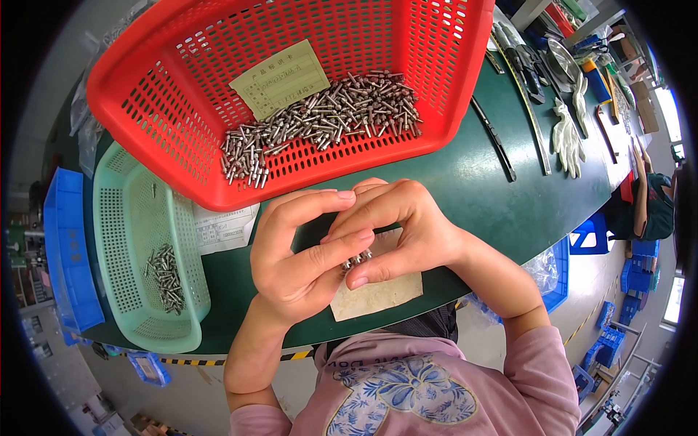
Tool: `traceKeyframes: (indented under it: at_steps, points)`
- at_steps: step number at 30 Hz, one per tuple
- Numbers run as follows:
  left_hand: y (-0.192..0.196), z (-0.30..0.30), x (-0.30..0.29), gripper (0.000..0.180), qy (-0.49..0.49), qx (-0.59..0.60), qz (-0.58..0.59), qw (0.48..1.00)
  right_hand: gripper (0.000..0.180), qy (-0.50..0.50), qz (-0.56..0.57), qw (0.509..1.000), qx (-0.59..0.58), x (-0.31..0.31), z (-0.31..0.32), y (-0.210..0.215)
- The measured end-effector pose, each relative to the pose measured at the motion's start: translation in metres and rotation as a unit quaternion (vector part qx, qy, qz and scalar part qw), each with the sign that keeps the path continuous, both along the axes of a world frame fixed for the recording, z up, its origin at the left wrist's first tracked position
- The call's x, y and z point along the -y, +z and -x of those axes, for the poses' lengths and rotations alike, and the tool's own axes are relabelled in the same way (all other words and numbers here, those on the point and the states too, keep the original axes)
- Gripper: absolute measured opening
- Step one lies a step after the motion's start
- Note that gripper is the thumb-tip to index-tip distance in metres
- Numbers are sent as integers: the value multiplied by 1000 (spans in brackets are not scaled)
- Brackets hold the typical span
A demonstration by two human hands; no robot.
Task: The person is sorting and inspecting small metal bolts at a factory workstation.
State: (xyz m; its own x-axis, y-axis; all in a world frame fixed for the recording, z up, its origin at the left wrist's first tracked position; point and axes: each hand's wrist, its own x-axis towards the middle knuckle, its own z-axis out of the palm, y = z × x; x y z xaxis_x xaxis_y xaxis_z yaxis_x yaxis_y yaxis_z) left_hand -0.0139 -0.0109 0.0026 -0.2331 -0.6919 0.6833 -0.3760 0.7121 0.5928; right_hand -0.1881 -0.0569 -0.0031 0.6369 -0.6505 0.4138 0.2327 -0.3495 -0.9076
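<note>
My left hand (298, 251) and my right hand (403, 229) meet over the near edge of the dark green table (502, 196). Together their fingertips pinch a small bunch of metal pins (356, 259). Under the hands lies a beige square pad (382, 294). A tilted red mesh basket (182, 102) just beyond holds a heap of many metal pins (327, 120) and a pale yellow paper card (280, 78).
A light green mesh basket (116, 240) at my left holds several pins (167, 276), with a white paper slip (222, 229) beside it. A blue bin (65, 247) stands further left. White gloves (567, 138) and long dark tools (494, 138) lie at the right.
</note>
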Motion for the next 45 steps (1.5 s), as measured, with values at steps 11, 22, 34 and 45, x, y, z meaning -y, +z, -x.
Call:
traceKeyframes:
  at_steps: [11,22,34,45]
  points:
    - [5,2,-3,41,21,17,1,1000,31,-52,90,995,-10,3,3,2]
    - [9,-6,-8,22,-79,-310,-441,839,35,-195,293,934,-55,6,8,11]
    - [2,5,-17,22,-224,-393,-513,729,34,-187,308,931,-56,5,4,9]
    - [4,9,-16,16,-186,-361,-455,793,39,-166,320,931,-53,9,7,3]
